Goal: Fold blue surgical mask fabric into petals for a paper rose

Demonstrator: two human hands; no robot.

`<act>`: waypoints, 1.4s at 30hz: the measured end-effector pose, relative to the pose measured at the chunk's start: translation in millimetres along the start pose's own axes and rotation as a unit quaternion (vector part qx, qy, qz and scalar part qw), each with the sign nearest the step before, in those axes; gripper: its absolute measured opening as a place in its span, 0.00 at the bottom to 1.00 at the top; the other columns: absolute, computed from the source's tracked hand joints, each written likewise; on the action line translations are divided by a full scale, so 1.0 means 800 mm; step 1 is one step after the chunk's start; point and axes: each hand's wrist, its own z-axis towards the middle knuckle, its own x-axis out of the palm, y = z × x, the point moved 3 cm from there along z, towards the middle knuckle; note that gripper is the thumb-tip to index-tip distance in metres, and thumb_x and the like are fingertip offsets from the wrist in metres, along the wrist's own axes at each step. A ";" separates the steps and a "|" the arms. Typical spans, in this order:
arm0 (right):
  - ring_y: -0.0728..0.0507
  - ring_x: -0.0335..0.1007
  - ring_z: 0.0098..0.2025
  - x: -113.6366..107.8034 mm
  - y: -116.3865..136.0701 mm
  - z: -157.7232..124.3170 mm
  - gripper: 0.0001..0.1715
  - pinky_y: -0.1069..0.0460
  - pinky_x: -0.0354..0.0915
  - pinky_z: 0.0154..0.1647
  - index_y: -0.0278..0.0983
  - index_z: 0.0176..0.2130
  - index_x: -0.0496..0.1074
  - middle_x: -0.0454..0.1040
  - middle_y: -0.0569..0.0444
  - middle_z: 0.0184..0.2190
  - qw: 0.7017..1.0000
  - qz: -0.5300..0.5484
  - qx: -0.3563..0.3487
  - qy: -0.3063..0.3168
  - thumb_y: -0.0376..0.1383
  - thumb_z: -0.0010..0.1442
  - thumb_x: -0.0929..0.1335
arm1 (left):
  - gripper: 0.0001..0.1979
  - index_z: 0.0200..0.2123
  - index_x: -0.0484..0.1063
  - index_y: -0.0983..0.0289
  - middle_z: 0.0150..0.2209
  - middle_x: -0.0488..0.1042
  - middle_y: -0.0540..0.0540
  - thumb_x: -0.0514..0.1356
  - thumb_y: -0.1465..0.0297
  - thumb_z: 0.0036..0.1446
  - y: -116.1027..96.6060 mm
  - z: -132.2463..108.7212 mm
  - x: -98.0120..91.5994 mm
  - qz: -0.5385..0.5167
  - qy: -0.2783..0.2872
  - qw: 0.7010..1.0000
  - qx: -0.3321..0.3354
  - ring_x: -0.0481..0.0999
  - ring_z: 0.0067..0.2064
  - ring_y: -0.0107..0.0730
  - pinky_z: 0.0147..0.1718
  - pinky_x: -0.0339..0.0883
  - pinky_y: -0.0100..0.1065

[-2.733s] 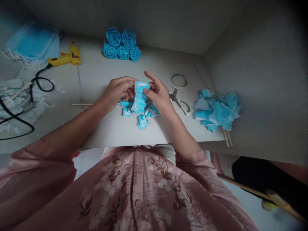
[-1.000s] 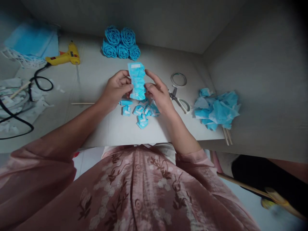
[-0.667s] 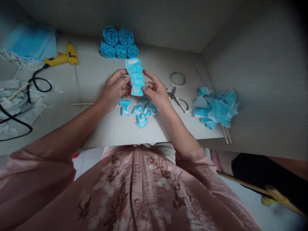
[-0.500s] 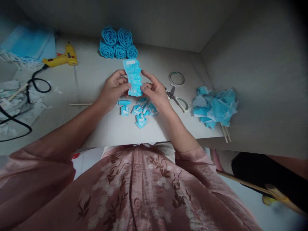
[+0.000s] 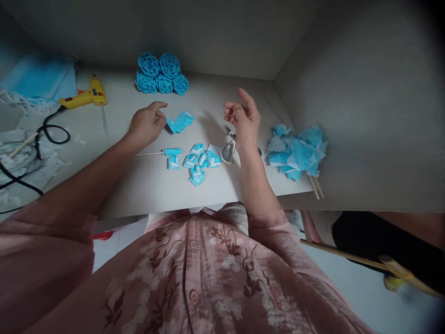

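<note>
My left hand (image 5: 149,123) has its index finger stretched out, and its other fingers are closed at the left end of a pleated blue fabric strip (image 5: 181,122) with a white patch. My right hand (image 5: 245,118) is raised to the right, index finger pointing up and the other fingers curled together. A fine pale line shows at these fingertips, too thin to name. Scissors (image 5: 227,153) lie below my right hand and forearm, which partly hide them. Several small folded blue pieces (image 5: 197,175) and a stick with a blue wrapped tip (image 5: 172,151) lie nearer me.
Several blue fabric roses (image 5: 164,83) stand at the back. On the left are a yellow glue gun (image 5: 92,93) with a black cord, blue masks (image 5: 38,79) and white scraps (image 5: 21,157). Loose blue fabric (image 5: 299,150) and sticks (image 5: 315,187) lie by the right wall.
My hands have moved apart. My right hand has let go of the blue strip and shifted right. The strip is now lower and slanted beside my left hand. The wire ring no longer shows.
</note>
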 end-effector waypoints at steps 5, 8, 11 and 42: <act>0.44 0.79 0.42 -0.017 0.016 -0.011 0.26 0.48 0.76 0.48 0.44 0.59 0.76 0.81 0.52 0.41 0.994 -0.074 -0.066 0.038 0.53 0.70 0.66 | 0.18 0.52 0.78 0.64 0.43 0.76 0.49 0.60 0.80 0.61 -0.033 -0.025 -0.007 0.191 -0.036 0.980 0.045 0.68 0.38 0.30 0.53 0.64 0.35; 0.42 0.79 0.43 -0.034 0.030 -0.040 0.20 0.44 0.74 0.51 0.40 0.56 0.79 0.83 0.50 0.41 0.967 -0.197 -0.108 0.121 0.43 0.70 0.66 | 0.17 0.53 0.79 0.64 0.45 0.76 0.51 0.61 0.78 0.61 -0.044 -0.038 -0.005 0.191 -0.031 0.980 0.057 0.66 0.36 0.31 0.54 0.63 0.37; 0.36 0.79 0.47 -0.059 0.033 -0.083 0.20 0.40 0.73 0.55 0.37 0.57 0.79 0.84 0.44 0.45 0.915 -0.340 -0.119 0.181 0.35 0.68 0.67 | 0.16 0.52 0.80 0.61 0.46 0.77 0.51 0.62 0.73 0.62 -0.052 -0.046 0.002 0.193 -0.007 0.978 0.084 0.68 0.36 0.32 0.52 0.63 0.38; 0.37 0.74 0.64 -0.058 0.023 -0.124 0.38 0.39 0.74 0.61 0.44 0.70 0.68 0.78 0.44 0.63 0.984 -0.049 -0.009 0.174 0.53 0.67 0.72 | 0.07 0.28 0.74 0.61 0.27 0.73 0.48 0.69 0.69 0.47 -0.104 -0.041 0.051 -0.151 0.131 0.976 -0.089 0.74 0.30 0.29 0.36 0.69 0.32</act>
